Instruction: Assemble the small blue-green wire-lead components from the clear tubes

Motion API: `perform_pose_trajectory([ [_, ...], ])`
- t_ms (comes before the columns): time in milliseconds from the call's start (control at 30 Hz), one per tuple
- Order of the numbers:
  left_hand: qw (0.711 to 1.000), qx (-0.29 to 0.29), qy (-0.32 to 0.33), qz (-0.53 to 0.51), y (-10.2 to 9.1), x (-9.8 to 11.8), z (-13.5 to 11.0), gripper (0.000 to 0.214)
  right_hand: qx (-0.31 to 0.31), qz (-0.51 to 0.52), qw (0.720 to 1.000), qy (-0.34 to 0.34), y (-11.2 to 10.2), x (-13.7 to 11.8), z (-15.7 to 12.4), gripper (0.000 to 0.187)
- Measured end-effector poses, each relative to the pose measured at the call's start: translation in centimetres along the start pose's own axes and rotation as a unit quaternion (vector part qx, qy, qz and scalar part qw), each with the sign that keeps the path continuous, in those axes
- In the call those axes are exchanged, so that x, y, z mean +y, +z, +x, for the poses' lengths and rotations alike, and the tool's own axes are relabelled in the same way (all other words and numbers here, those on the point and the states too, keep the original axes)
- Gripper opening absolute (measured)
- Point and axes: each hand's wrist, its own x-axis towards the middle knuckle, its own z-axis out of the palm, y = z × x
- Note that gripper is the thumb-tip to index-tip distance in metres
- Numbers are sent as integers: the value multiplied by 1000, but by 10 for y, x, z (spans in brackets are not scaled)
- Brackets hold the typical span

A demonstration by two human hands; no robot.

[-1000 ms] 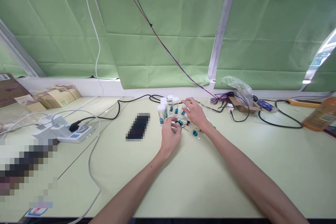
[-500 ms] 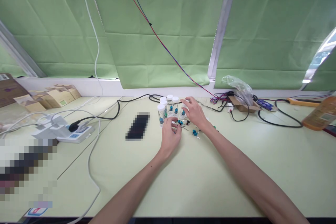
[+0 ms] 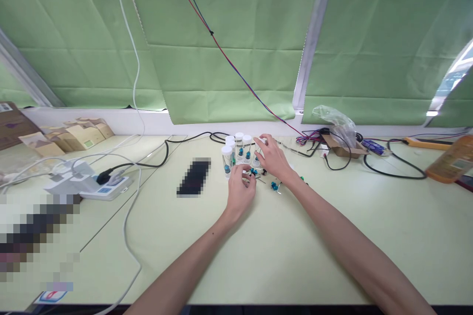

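Several small clear vials with white caps (image 3: 233, 150) stand in a cluster at the middle of the pale green table (image 3: 281, 246), each with a blue part inside. My left hand (image 3: 240, 191) rests just in front of them, fingers curled around something small I cannot make out. My right hand (image 3: 272, 158) reaches over the right side of the cluster, its fingertips closed on the rightmost vial. Small blue electronic parts (image 3: 274, 186) with wire legs lie loose on the table between and beside my hands.
A pixelated dark object (image 3: 194, 177) lies left of the vials. A white power strip (image 3: 105, 188) with cables sits further left, cardboard boxes (image 3: 79, 135) behind it. Black cables, a plastic bag (image 3: 334, 120), and an orange bottle (image 3: 449, 160) lie to the right.
My right hand has shifted slightly toward the vials and closed in on the rightmost one. My left hand has barely moved.
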Motion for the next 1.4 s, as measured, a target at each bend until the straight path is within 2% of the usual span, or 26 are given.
perform_pose_trajectory([
  [233,1000,-3,4,1,0,-2,0,9,-24,12,1000,8,-1,-2,1,53],
  [567,1000,-9,13,5,0,-5,-1,8,-52,53,997,31,-1,0,2,53],
  [867,1000,-10,18,5,1,-4,0,8,2,107,994,24,-18,1,11,48],
  [967,999,-41,27,-7,1,-2,-2,7,32,117,992,17,-30,3,16,43],
  [1100,990,-128,65,1,2,5,-8,10,49,113,992,25,-45,9,22,35],
  [1167,977,-189,90,24,1,9,-13,13,30,103,993,40,-49,11,23,30],
  [1233,965,-227,111,63,0,13,-16,16,-15,92,994,50,-51,10,23,26],
  [1400,946,-273,137,110,-2,18,-20,19,-189,49,980,45,-43,3,16,21],
])
